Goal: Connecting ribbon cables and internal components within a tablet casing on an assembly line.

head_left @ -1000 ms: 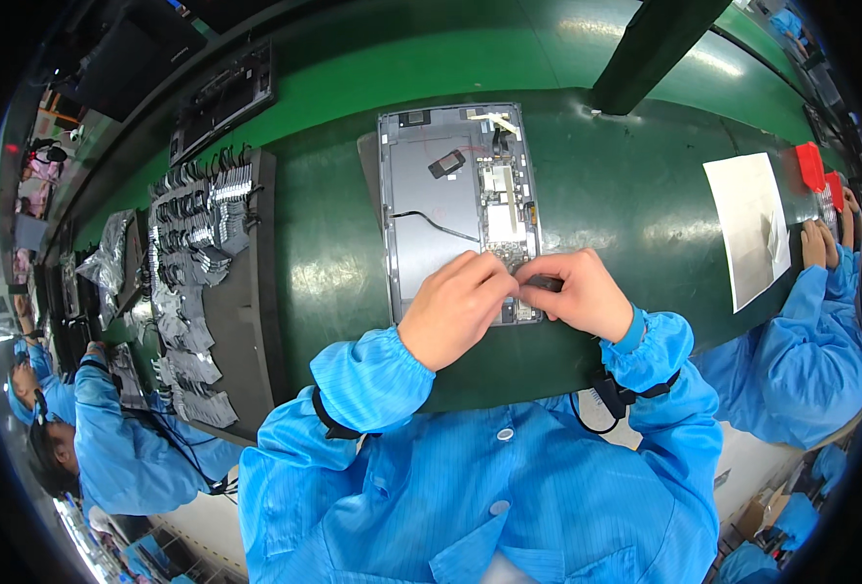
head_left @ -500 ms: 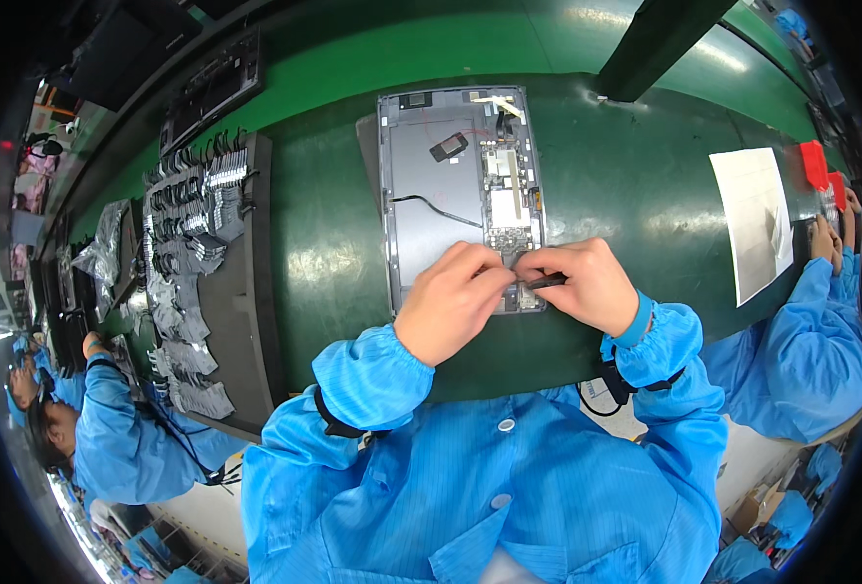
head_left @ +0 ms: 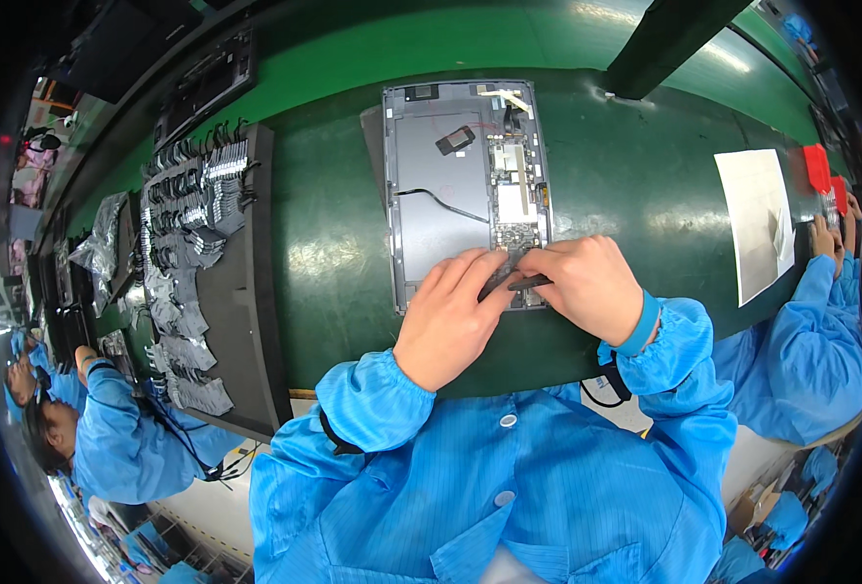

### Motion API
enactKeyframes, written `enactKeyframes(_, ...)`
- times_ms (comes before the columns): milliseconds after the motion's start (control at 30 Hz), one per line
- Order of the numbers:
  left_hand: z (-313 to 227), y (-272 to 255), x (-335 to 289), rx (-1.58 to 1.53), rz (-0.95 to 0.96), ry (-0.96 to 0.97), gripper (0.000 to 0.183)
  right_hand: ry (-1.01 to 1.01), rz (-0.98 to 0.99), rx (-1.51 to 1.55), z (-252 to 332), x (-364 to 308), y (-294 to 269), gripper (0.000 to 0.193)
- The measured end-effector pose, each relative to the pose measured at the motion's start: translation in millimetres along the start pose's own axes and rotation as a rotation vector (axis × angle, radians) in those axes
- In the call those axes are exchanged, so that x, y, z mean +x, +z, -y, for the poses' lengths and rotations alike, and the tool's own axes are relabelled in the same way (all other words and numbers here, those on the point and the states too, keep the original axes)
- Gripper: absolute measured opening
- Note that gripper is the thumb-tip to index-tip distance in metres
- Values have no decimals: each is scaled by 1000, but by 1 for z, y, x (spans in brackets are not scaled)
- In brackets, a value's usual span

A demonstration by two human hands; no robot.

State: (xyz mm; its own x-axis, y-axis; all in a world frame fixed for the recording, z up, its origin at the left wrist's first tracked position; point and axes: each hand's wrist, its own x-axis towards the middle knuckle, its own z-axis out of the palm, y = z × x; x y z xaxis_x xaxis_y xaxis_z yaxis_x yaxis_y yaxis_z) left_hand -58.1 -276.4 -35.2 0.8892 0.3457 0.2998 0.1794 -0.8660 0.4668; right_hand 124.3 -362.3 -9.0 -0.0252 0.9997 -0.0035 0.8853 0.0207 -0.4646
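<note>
An open grey laptop shell (head_left: 440, 195) lies on the green belt in front of me, with a circuit board (head_left: 513, 190) along its right side and a thin black cable crossing its middle. My left hand (head_left: 450, 316) and my right hand (head_left: 586, 287) meet at the shell's near right corner. Between their fingertips sits a small dark flat part (head_left: 516, 283), pinched by both hands just above the shell's edge. My palms hide what lies beneath them.
A dark tray (head_left: 207, 282) filled with several cabled parts lies on my left. A white sheet (head_left: 757, 219) lies on the right, beside a co-worker's blue sleeve (head_left: 810, 341). Another person in blue sits at the lower left (head_left: 110, 438). A black post (head_left: 664, 39) rises behind the shell.
Both hands stay at the shell's near right corner; their fingers have shifted slightly on the dark part. The view has tilted a little.
</note>
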Motion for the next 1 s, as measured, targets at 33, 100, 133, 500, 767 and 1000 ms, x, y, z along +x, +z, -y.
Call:
enactKeyframes(33, 0, 0, -1, -1, 0, -1, 28, 0, 2, 0, -1, 0, 1, 17)
enactKeyframes(100, -1, 1, -3, 1, 10, -24, 33, -17, -57, 111, -7, 0, 2, 17)
enactKeyframes(133, -1, 1, -3, -2, 9, -25, 33, -16, -54, 109, -10, 0, 4, 17)
enactKeyframes(500, -3, 3, -4, -10, 37, -77, 54, -13, -32, 304, -22, -1, 9, 23)
enactKeyframes(767, -10, 9, -8, 48, 16, -111, 55, 59, -79, 419, -20, -3, 10, 22)
enactKeyframes(1000, -15, 10, -6, 157, 7, -133, 54, 286, -256, 531, -30, -21, 9, 16)
